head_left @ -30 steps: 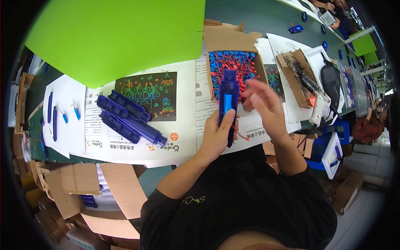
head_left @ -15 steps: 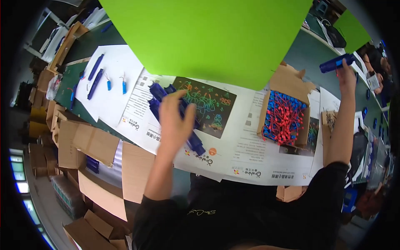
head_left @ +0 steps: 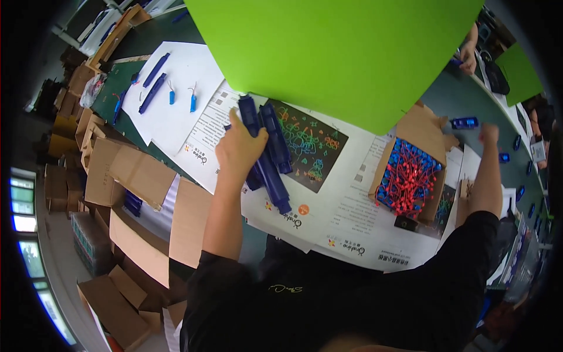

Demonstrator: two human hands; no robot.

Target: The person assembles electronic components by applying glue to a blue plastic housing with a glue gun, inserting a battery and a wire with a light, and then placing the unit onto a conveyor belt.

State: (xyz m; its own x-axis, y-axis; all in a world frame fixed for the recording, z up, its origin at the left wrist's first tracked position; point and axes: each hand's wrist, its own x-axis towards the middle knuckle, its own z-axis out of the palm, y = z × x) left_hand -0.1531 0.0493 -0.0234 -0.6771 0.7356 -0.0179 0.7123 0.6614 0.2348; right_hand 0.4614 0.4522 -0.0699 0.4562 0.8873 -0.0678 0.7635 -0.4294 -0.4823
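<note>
My left hand (head_left: 239, 146) lies over a group of long dark-blue plastic shells (head_left: 272, 179), thumb and forefinger spread, the other fingers partly hidden. Another shell (head_left: 275, 138) lies beside it, on a dark sheet with coloured drawings (head_left: 316, 152). One more is partly covered by the hand. At the right, my right hand (head_left: 489, 135) is closed, with nothing visible in it. Just left of it, separate from the fingers, a short blue housing (head_left: 464, 123) lies on the green table.
An open cardboard box (head_left: 378, 176) holds several blue cells with red wires (head_left: 410, 176). A green board (head_left: 346, 53) spans the far side. Shells and small blue cells (head_left: 193, 103) lie on white paper. Another person's hand (head_left: 467, 58) shows far right. Cartons (head_left: 138, 258) stand lower left.
My right hand has let go of the blue housing, which now lies on the table. My left hand has settled over the shells. Another person's hand has appeared at the far right.
</note>
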